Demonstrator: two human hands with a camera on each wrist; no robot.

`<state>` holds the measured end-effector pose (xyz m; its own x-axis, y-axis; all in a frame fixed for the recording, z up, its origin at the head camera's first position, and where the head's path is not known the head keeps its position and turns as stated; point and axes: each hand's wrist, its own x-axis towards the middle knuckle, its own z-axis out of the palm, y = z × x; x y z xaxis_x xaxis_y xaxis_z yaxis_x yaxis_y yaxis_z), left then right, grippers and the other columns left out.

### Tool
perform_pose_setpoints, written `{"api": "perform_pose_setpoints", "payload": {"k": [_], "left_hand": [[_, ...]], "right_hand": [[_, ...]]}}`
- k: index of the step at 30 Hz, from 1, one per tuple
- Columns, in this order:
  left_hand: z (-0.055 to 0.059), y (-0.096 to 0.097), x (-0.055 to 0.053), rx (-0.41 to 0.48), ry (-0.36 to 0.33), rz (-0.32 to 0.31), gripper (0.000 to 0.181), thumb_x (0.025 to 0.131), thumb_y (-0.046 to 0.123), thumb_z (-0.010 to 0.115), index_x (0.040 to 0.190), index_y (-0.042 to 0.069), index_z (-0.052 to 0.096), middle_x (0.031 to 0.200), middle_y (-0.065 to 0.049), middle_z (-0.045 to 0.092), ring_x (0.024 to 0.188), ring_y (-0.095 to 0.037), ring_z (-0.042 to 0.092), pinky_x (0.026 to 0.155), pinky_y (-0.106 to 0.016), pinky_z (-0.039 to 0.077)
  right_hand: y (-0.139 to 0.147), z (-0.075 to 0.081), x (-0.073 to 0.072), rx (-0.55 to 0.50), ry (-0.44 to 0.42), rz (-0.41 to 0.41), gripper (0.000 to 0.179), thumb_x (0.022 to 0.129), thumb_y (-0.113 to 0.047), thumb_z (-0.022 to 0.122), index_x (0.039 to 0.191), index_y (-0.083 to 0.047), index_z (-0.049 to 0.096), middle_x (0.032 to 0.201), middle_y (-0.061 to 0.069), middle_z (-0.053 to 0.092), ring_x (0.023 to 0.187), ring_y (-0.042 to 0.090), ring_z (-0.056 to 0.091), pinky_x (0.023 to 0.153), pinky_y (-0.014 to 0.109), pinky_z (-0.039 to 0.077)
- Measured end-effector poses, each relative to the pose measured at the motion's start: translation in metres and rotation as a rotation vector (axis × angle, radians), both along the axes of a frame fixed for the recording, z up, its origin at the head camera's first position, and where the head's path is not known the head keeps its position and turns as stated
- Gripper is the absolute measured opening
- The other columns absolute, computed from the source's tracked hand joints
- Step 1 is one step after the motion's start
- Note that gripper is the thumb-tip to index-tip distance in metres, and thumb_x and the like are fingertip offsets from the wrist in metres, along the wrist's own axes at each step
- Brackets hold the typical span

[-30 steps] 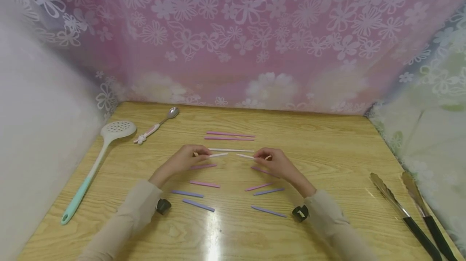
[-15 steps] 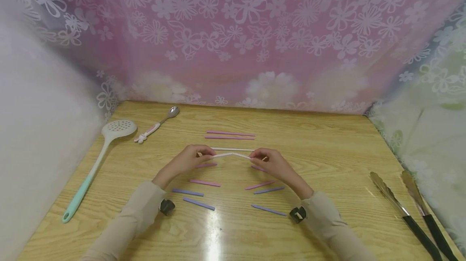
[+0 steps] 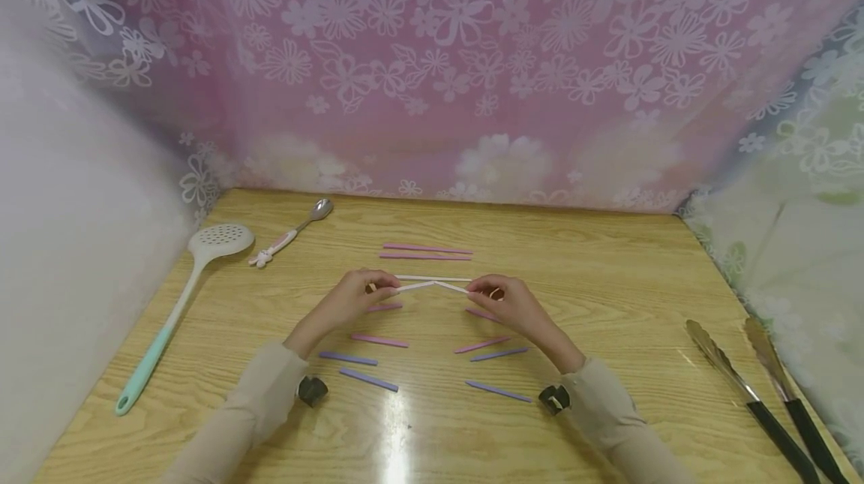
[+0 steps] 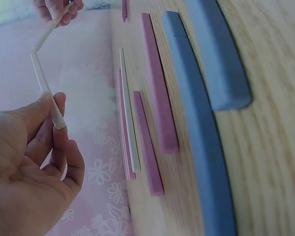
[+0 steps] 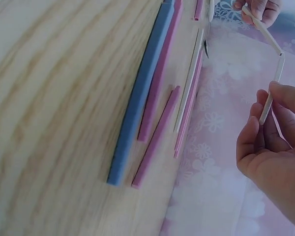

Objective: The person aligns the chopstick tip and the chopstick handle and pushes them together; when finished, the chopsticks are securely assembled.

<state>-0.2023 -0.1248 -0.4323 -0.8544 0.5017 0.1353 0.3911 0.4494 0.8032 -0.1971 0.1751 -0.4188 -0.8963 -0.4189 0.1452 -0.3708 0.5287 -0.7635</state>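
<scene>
My left hand (image 3: 352, 296) pinches a white chopstick half (image 4: 42, 76) between thumb and fingers. In the same kind of pinch, my right hand (image 3: 508, 299) holds another white chopstick half (image 5: 279, 69). The inner ends of the two halves meet midway between my hands, forming a shallow peak. Both are held up above the wooden table (image 3: 574, 259). Just beyond them lies a long white chopstick (image 3: 432, 278), and farther back two long pink chopsticks (image 3: 427, 252) lie side by side.
Short pink pieces (image 3: 380, 341) and blue pieces (image 3: 368, 380) lie nearer on both sides. A slotted skimmer (image 3: 196, 274) and a rabbit-handled spoon (image 3: 283, 240) are at left, metal tongs (image 3: 749, 386) at right. A floral curtain (image 3: 432, 94) stands behind.
The two white chopstick halves were apart one second ago; my hands have moved inward, bringing their ends together. Over the last half second the hands have hardly shifted.
</scene>
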Motion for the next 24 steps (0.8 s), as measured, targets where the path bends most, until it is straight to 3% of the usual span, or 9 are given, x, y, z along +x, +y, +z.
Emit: {"api": "perform_pose_setpoints", "payload": {"k": [15,21,24], "left_hand": [[0.007,0.0038,0.0046,-0.07,0.06,0.04,0.023,0.095,0.015,0.057,0.111,0.002,0.067,0.107,-0.008,0.068,0.094,-0.02,0.055,0.083,-0.035,0.048],[0.0089,0.0045,0.0049,-0.041,0.015,0.017,0.024,0.096,0.015,0.056,0.113,0.0,0.064,0.108,-0.011,0.068,0.09,-0.02,0.063,0.081,-0.032,0.053],[0.0093,0.0047,0.0046,-0.026,0.04,-0.02,0.024,0.096,0.012,0.056,0.113,-0.002,0.064,0.106,-0.013,0.067,0.086,-0.019,0.063,0.079,-0.028,0.053]], "right_hand": [[-0.0005,0.0061,0.0003,0.026,0.059,-0.018,0.012,0.089,-0.006,0.066,0.098,0.0,0.071,0.095,0.011,0.07,0.074,0.014,0.058,0.066,0.027,0.05],[-0.0011,0.0068,0.0014,-0.025,-0.028,-0.003,0.015,0.093,-0.008,0.061,0.105,0.0,0.066,0.101,0.017,0.067,0.089,0.024,0.064,0.077,0.033,0.054],[-0.0015,0.0056,0.002,-0.056,-0.076,0.01,0.018,0.096,-0.009,0.056,0.11,0.0,0.064,0.108,0.019,0.065,0.093,0.031,0.063,0.078,0.032,0.053]]}}
